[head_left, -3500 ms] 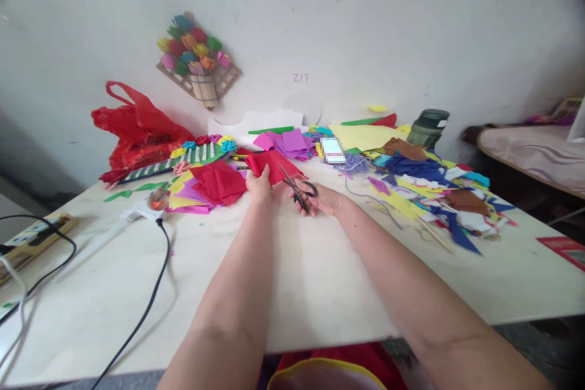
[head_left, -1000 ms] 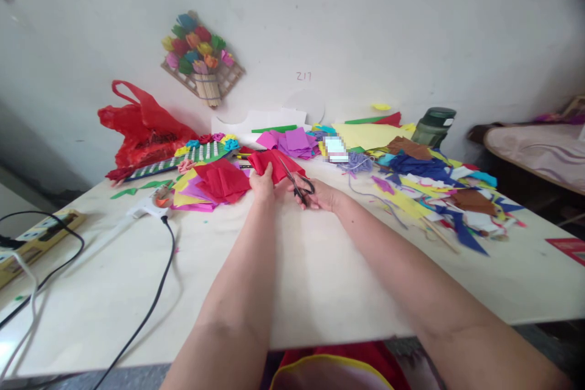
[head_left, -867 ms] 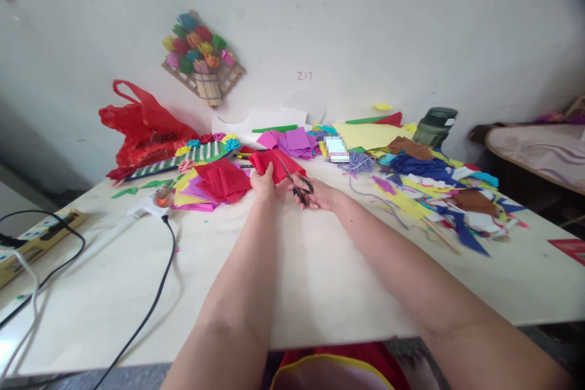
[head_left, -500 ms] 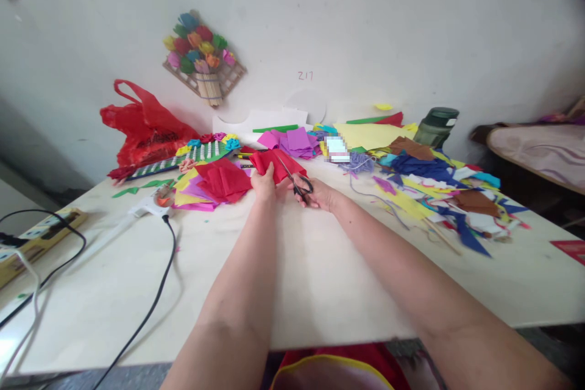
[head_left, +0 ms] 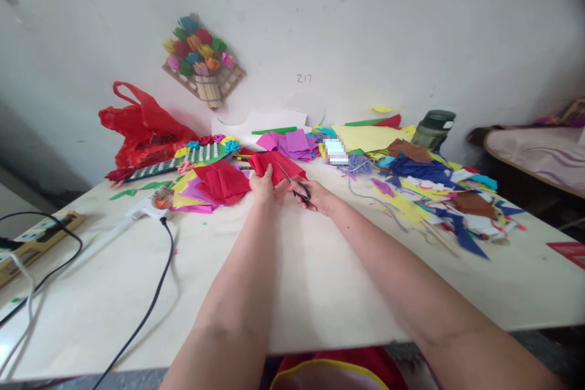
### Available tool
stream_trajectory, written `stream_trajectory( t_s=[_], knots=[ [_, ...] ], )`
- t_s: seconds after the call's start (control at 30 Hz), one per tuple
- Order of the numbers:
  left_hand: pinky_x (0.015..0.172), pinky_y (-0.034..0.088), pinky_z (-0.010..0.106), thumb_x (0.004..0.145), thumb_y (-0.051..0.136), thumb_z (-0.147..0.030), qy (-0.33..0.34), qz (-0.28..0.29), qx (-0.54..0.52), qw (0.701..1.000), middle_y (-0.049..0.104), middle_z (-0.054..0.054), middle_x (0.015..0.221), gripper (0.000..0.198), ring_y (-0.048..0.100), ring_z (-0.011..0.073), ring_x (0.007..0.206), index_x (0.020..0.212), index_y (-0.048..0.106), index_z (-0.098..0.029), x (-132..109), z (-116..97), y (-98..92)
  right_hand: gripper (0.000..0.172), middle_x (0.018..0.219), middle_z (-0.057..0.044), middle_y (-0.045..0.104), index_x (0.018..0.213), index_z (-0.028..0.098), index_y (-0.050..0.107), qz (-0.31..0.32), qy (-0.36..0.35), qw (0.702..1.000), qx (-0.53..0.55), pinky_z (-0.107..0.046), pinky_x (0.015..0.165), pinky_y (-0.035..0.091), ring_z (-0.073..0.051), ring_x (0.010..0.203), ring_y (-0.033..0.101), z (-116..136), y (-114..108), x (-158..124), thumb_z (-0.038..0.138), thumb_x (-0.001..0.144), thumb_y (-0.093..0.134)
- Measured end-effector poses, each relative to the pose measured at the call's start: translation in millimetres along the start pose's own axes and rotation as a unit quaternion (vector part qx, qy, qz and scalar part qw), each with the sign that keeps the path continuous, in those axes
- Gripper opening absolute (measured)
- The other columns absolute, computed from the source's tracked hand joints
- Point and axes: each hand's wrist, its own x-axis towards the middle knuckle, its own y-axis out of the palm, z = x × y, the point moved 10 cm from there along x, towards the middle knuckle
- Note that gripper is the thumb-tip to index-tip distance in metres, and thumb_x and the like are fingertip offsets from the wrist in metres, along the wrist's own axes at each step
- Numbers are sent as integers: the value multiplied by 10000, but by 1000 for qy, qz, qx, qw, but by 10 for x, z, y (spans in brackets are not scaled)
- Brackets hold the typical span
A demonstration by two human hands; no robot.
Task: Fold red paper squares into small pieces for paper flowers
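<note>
My left hand (head_left: 262, 185) pinches a sheet of red crepe paper (head_left: 260, 163) above the middle of the table. In my right hand (head_left: 315, 197) is a pair of scissors (head_left: 300, 191) with black handles, fingers through the loops. The blades point up and to the left, lying across the red paper, and look nearly closed. Left of my left hand lies a stack of red paper pieces (head_left: 222, 181) on top of pink, purple and yellow ones. Purple paper pieces (head_left: 298, 144) rest just behind the sheet I hold.
A glue gun (head_left: 148, 207) with a black cord and a power strip (head_left: 43, 237) lie at the left. A red plastic bag (head_left: 141, 125) stands behind them. Paper scraps (head_left: 457, 195), purple yarn (head_left: 359, 164) and a green bottle (head_left: 432, 130) are at the right.
The scissors' handles have come closer together as my right hand closed, and the blades have narrowed on the red paper. My left hand keeps its pinch; the view has shifted slightly.
</note>
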Motion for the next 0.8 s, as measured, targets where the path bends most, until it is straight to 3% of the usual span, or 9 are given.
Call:
stream_trajectory(
  t_s=[0.2,0.47,0.8],
  knots=[
    [486,439,211,605,671,-318,-24,-2,-5,1000,573,29,593,294,560,117,533,786,603,-97,-49,4,14,331,539,38,508,846,135,533,9,-16,1000,-5,-142,242,209,-46,354,458,36,42,-9,452,754,551],
    [543,467,246,566,690,-317,-32,29,-70,997,606,44,672,332,579,127,568,798,594,-100,-92,21,84,478,593,-8,556,858,143,510,55,11,998,-5,-141,259,219,-82,423,533,77,97,39,604,743,459],
    [582,477,268,542,704,-328,-23,48,-91,994,626,57,728,361,590,137,596,805,593,-107,-121,-1,132,485,580,-11,565,872,137,554,33,17,999,-20,-139,256,204,-71,403,519,99,66,92,596,735,479]
  ],
)
